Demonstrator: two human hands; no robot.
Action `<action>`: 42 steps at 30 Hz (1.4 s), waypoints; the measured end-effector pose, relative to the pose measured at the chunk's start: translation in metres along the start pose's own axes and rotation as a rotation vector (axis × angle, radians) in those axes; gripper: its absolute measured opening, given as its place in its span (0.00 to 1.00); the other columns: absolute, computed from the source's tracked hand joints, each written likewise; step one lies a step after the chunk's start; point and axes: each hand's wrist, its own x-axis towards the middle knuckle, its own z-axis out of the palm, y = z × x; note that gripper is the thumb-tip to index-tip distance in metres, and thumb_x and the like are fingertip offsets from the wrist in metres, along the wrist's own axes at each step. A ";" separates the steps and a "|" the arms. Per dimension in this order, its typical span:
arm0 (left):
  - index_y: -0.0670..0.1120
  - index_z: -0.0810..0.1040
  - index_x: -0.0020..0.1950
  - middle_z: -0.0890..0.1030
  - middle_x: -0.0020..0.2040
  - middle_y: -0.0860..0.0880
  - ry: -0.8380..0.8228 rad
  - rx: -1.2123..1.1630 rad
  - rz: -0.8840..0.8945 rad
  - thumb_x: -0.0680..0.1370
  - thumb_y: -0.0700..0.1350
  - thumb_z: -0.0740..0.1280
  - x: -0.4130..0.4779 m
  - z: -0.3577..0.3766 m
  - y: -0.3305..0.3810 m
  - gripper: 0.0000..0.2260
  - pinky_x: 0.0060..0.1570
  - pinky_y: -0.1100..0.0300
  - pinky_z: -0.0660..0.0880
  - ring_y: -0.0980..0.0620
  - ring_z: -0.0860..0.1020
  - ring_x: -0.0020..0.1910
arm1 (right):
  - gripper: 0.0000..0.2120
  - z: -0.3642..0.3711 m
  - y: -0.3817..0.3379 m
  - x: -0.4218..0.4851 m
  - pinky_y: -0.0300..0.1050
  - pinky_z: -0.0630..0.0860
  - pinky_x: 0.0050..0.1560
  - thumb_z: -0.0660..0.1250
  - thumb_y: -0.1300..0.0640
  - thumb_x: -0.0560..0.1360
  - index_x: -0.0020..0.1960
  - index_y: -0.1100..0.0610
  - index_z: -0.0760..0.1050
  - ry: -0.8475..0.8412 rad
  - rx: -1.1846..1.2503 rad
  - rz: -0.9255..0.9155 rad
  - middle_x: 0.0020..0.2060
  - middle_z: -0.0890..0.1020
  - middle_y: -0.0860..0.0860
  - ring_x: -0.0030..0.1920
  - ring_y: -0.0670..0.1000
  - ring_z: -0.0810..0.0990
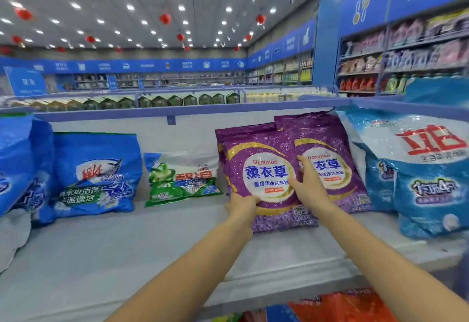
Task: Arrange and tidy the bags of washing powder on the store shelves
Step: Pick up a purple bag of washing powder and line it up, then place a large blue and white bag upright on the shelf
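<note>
A purple bag of washing powder point(264, 167) leans at the middle of the white shelf point(106, 253), in front of another purple bag. My left hand point(242, 206) grips its lower left edge. My right hand point(308, 182) holds its right edge, fingers spread over the bag and partly covering a second purple stack point(337, 149) beside it. To the left stand a small green bag point(181, 178) and a blue bag point(95, 173). Light blue bags point(418, 167) stand at the right.
A large blue bag point(17, 167) fills the far left edge. Red and orange bags point(340, 306) show on the shelf below. A blue rail point(177, 110) runs behind the bags. Further aisles and wall shelves point(406, 55) lie beyond.
</note>
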 end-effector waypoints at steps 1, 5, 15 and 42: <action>0.42 0.69 0.66 0.78 0.62 0.41 0.011 0.001 0.007 0.76 0.32 0.60 0.000 0.000 0.000 0.18 0.51 0.55 0.79 0.39 0.81 0.52 | 0.28 0.002 -0.002 -0.002 0.50 0.64 0.68 0.63 0.63 0.78 0.75 0.57 0.57 0.023 -0.029 -0.007 0.70 0.67 0.55 0.70 0.53 0.65; 0.44 0.68 0.64 0.78 0.60 0.42 0.002 -0.075 -0.001 0.77 0.32 0.60 -0.009 -0.001 0.004 0.17 0.36 0.61 0.80 0.43 0.84 0.36 | 0.28 0.006 -0.008 -0.009 0.52 0.65 0.70 0.64 0.63 0.77 0.74 0.59 0.58 0.116 -0.140 -0.061 0.71 0.67 0.56 0.71 0.55 0.65; 0.43 0.62 0.74 0.72 0.65 0.45 0.023 -0.093 -0.058 0.78 0.37 0.64 -0.036 -0.036 0.035 0.25 0.59 0.52 0.68 0.48 0.74 0.60 | 0.14 -0.009 -0.051 -0.033 0.41 0.67 0.60 0.65 0.60 0.76 0.61 0.55 0.72 0.198 0.026 -0.276 0.57 0.73 0.49 0.57 0.45 0.70; 0.46 0.80 0.44 0.83 0.38 0.47 0.819 0.417 0.598 0.77 0.37 0.67 -0.225 -0.467 0.060 0.05 0.43 0.61 0.75 0.50 0.81 0.41 | 0.05 0.243 -0.215 -0.120 0.34 0.77 0.37 0.66 0.62 0.76 0.45 0.54 0.77 -0.524 0.415 -0.339 0.39 0.84 0.51 0.37 0.48 0.82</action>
